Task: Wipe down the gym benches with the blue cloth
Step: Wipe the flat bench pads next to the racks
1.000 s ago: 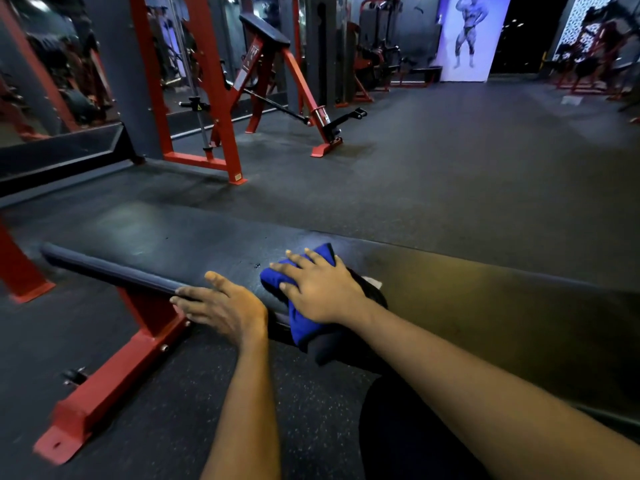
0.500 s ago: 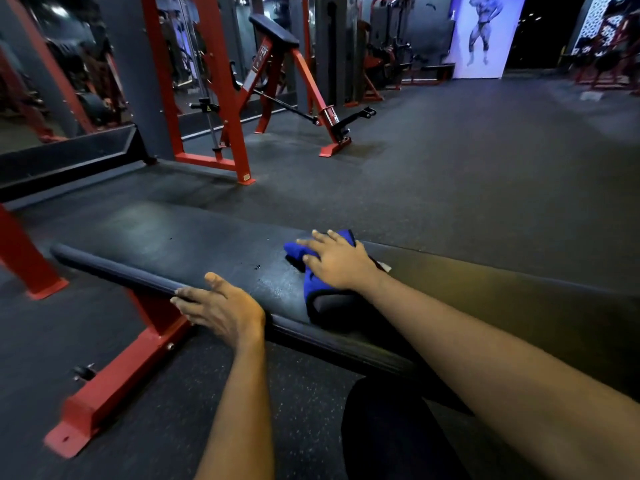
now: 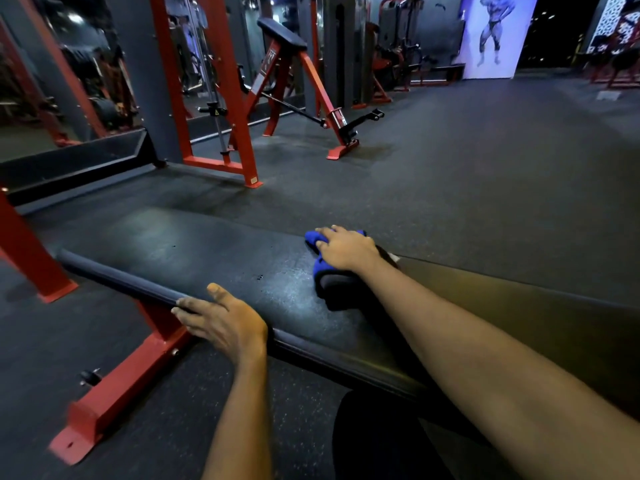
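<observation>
Right hand (image 3: pixel 346 251), as I saw it, pressed spread fingers onto the blue cloth (image 3: pixel 323 270) at the far edge of the surface (image 3: pixel 207 251); left hand (image 3: pixel 225 322) rested open, empty, on the near edge.

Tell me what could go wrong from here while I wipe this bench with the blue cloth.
The right hand presses the blue cloth at the far edge of the bench pad, so a further push could send it off onto the floor. The cloth is bunched, so each pass likely covers a narrow strip and the pad's left end may get missed. The red bench foot juts out beside you; you could trip on it.
</observation>
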The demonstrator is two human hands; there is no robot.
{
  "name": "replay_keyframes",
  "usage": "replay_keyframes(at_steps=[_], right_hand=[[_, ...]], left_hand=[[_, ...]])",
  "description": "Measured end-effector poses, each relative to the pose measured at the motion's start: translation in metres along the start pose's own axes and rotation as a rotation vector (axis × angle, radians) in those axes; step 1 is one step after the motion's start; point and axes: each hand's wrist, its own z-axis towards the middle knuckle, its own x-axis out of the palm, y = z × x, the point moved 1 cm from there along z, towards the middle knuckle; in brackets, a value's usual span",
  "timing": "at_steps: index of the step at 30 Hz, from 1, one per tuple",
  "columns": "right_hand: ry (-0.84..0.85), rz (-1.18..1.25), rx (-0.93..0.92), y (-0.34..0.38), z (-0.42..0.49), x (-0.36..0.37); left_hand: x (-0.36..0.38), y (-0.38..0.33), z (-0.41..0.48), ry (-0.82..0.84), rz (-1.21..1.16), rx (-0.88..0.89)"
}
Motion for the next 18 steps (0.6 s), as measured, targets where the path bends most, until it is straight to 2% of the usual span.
replay_keyframes(at_steps=[2,6,8,10,12,14,18], right_hand=[[0.012,-0.003,-0.073,0.020,0.007,0.005],[-0.001,-0.014,-0.375,0.015,-0.012,0.018],[0.018,0.036,-0.365,0.003,-0.012,0.015],[-0.006,0.052,-0.266,0.002,-0.004,0.009],[-0.004,0.040,-0.170,0.017,0.011,0.007],[0.031,-0.007,-0.155,0.036,0.016,0.012],[0.010,-0.058,-0.444,0.044,-0.016,0.017]], left_hand=[[0.001,0.002,0.000,-0.011,0.003,0.005],[0.002,0.006,0.001,-0.010,-0.003,0.006],[0.003,0.007,0.004,-0.021,0.002,0.023],[0.003,0.009,0.004,-0.026,0.001,0.035],[0.005,0.009,0.005,-0.033,-0.003,0.024],[0.005,0.010,0.005,-0.031,-0.005,0.027],[0.001,0.006,0.004,-0.042,-0.002,0.020]])
